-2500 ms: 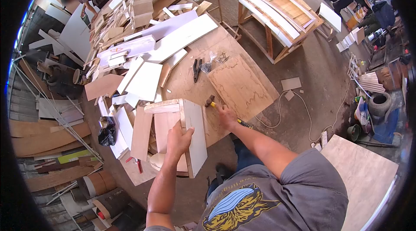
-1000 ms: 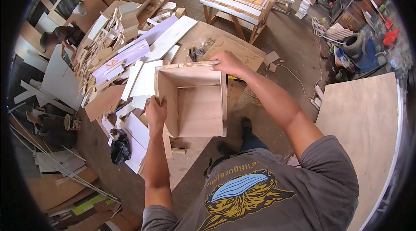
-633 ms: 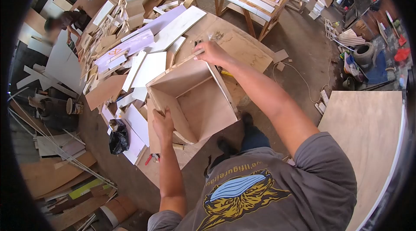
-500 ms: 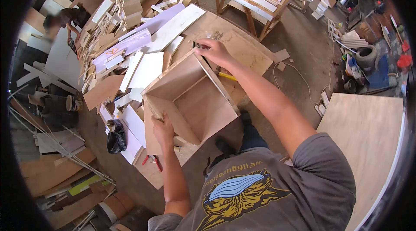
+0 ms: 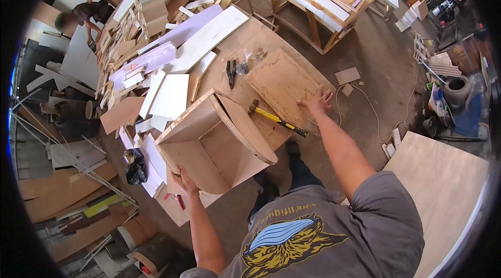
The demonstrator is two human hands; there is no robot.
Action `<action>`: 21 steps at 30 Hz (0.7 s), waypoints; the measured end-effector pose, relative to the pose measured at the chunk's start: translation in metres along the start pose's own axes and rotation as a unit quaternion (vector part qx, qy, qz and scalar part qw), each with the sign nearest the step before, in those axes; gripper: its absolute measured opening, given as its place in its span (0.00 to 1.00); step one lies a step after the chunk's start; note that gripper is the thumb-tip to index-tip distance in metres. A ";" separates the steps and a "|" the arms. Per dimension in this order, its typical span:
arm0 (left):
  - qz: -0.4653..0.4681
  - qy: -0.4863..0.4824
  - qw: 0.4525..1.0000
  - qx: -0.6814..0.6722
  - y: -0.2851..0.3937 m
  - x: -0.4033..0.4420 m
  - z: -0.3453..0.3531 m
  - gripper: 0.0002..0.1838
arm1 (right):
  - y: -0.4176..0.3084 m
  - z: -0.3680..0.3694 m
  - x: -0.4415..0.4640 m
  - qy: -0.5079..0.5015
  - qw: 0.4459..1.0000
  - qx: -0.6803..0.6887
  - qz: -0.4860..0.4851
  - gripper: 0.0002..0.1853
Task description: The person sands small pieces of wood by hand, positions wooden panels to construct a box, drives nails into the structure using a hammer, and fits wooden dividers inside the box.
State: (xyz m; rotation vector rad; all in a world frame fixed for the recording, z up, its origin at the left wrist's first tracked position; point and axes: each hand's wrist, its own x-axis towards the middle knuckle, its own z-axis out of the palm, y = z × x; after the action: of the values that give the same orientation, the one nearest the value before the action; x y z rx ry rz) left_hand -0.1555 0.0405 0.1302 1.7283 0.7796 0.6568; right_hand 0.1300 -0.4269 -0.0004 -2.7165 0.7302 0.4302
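An open wooden box (image 5: 216, 160) with one curved edge stands tilted at the near end of the work table. My left hand (image 5: 185, 183) grips its lower left edge, fingers partly hidden by the wood. My right hand (image 5: 317, 101) is off the box, empty and with fingers spread, at the right edge of a flat plywood panel (image 5: 284, 82). Between the box and that hand lies a hammer (image 5: 276, 119) with a yellow and black handle. Black-handled pliers (image 5: 231, 74) rest beyond the box. A red-handled tool (image 5: 181, 202) shows partly beside my left wrist.
Wood offcuts and white boards (image 5: 175, 92) crowd the table's left side. A wooden bench (image 5: 313, 1) stands beyond. A large plywood sheet (image 5: 438, 194) lies at right, and a cord (image 5: 368, 132) trails over the floor. Another person (image 5: 86, 17) bends at the far left.
My right hand has let go of the box's far corner and moved right, opening. The box has turned and come down slightly, with my left hand still on it. The hammer shows fully now.
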 end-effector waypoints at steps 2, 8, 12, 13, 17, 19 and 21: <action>-0.007 0.015 1.000 -0.019 0.000 -0.007 0.004 0.23 | 0.002 -0.007 0.007 -0.015 1.000 0.005 -0.007 0.72; -0.037 0.058 0.995 -0.073 0.030 -0.027 0.038 0.20 | 0.008 -0.029 0.033 -0.063 0.998 -0.027 -0.013 0.62; -0.017 0.035 0.996 -0.081 0.016 -0.022 0.031 0.21 | 0.012 -0.033 0.036 -0.026 0.992 0.082 -0.096 0.46; -0.011 0.038 0.996 -0.077 0.012 -0.021 0.029 0.21 | 0.005 -0.058 0.017 0.003 0.986 0.109 -0.128 0.41; 0.010 0.029 0.998 -0.063 0.012 -0.022 0.025 0.23 | -0.036 -0.129 -0.075 0.130 0.970 0.130 -0.156 0.24; 0.028 0.017 0.998 -0.059 0.012 -0.021 0.024 0.26 | -0.044 -0.137 -0.108 0.202 0.953 0.142 -0.175 0.24; 0.051 0.006 0.997 -0.055 0.006 -0.018 0.021 0.30 | -0.046 -0.142 -0.139 0.275 0.934 0.155 -0.167 0.23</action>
State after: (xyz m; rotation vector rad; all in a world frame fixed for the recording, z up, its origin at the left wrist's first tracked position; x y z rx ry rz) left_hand -0.1501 0.0125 0.1294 1.6724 0.6543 0.7672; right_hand 0.0687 -0.3790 0.1876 -2.5811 0.3906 -0.5038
